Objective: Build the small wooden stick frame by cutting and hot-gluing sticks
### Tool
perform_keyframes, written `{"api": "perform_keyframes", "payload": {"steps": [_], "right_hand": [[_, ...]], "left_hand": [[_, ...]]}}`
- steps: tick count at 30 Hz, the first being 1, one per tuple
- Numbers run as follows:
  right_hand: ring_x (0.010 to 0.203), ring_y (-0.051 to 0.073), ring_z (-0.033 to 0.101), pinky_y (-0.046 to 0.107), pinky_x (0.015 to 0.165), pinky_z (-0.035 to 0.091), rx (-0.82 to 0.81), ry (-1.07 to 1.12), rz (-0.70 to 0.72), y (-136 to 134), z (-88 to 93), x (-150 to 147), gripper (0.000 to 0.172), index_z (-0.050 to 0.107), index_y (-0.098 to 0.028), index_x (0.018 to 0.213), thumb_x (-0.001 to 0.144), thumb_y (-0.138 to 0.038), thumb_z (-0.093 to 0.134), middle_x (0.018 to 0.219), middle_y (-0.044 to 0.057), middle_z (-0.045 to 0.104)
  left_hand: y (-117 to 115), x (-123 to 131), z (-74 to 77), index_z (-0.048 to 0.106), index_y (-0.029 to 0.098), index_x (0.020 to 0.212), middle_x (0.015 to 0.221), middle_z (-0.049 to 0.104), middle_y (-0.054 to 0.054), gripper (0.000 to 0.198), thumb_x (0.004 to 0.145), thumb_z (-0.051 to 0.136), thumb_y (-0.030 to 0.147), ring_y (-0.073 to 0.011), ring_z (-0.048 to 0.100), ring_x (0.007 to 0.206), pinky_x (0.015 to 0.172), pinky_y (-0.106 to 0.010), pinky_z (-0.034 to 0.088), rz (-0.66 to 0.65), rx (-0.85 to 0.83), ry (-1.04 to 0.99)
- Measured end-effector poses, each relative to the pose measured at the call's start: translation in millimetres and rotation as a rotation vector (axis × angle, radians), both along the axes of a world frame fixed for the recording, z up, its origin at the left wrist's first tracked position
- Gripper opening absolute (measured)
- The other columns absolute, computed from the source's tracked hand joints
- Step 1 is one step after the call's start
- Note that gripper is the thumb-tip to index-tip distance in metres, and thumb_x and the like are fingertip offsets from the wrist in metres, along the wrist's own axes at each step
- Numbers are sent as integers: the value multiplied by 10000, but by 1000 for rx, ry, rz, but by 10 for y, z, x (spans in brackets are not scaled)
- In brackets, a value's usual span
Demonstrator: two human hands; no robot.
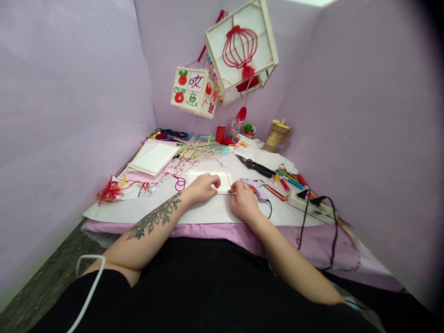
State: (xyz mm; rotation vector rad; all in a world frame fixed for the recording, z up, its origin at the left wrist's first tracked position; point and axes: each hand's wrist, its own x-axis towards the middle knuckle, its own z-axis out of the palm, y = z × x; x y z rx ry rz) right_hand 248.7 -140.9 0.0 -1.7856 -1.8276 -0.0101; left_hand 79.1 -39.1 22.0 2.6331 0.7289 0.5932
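Observation:
A small white paper panel with a wooden stick frame (208,176) lies flat on the white sheet in front of me. My left hand (203,187) rests on its near edge, fingers curled and pressing down on the frame. My right hand (243,200) pinches the frame's near right corner with fingers together. A lilac glue gun (255,186) lies just right of my right hand, touching nothing I hold.
Black-handled cutters (255,167), coloured pens (289,180) and a power strip (311,204) with plugged cables lie at the right. A heap of wooden sticks (199,150), white panels (153,157) and red yarn (111,190) lie left and behind. Two paper lanterns (241,48) hang above.

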Motion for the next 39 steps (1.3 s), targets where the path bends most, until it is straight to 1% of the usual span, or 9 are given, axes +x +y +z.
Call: {"api": "perform_keyframes", "payload": {"steps": [5,9,13,17,21,26,30,33,39], "right_hand": [[957,261,530,333,826,383,-23,-42,4,12,-9,-8,383,498,-130,1026,662,-23,451,930,111,666],[957,256,538,325,833,382,-47,-77,12,13,0,-16,389,502,-123,1055,680,-32,457,937,115,661],[937,241,551,306,805,381,-90,-128,3,41,25,-14,311,509,-126,1070,768,-73,455,940,123,640],[876,237,563,294,751,370,-140,-202,-13,111,49,-8,223,539,-141,1049,854,-115,434,914,128,629],[820,241,567,296,706,356,-177,-268,-10,162,82,-15,203,558,-153,1016,863,-100,435,861,126,631],[786,243,564,306,696,356,-181,-321,0,153,142,-31,205,570,-152,1017,859,-96,453,852,136,632],[860,267,547,322,742,363,-146,-338,45,132,156,-64,197,584,-157,998,850,-97,469,842,141,635],[954,263,524,310,792,364,-115,-320,97,139,132,-128,195,579,-170,1008,851,-110,481,852,121,639],[927,233,531,284,777,372,-94,-254,118,199,62,-232,172,553,-174,995,865,-123,454,841,86,631]], "left_hand": [[-10,-12,18,598,208,857,864,652,-16,174,710,536,137,-200,576,867,806,-316,445,-13,16,-6],[27,-75,61,585,200,867,871,633,-23,183,733,483,128,-193,572,870,814,-320,446,28,11,-109],[85,-132,77,580,190,875,887,629,-29,181,741,471,138,-191,577,885,830,-321,448,47,-2,-167],[126,-152,53,582,191,878,884,632,-29,183,729,485,149,-193,581,873,813,-318,458,41,-10,-134],[138,-156,38,586,189,886,879,636,-31,204,714,489,139,-192,581,857,801,-316,462,48,8,-104],[59,-188,82,590,195,894,883,643,-33,206,716,502,138,-194,581,854,801,-316,460,55,15,-34],[-2,-233,113,593,201,905,899,648,-43,202,741,490,143,-200,578,859,768,-309,451,82,35,19],[27,-249,98,590,192,917,898,649,-59,202,764,469,140,-209,580,849,757,-316,445,147,69,55],[97,-239,37,592,181,929,889,657,-71,208,779,454,139,-217,589,842,741,-316,442,206,104,107]]}}
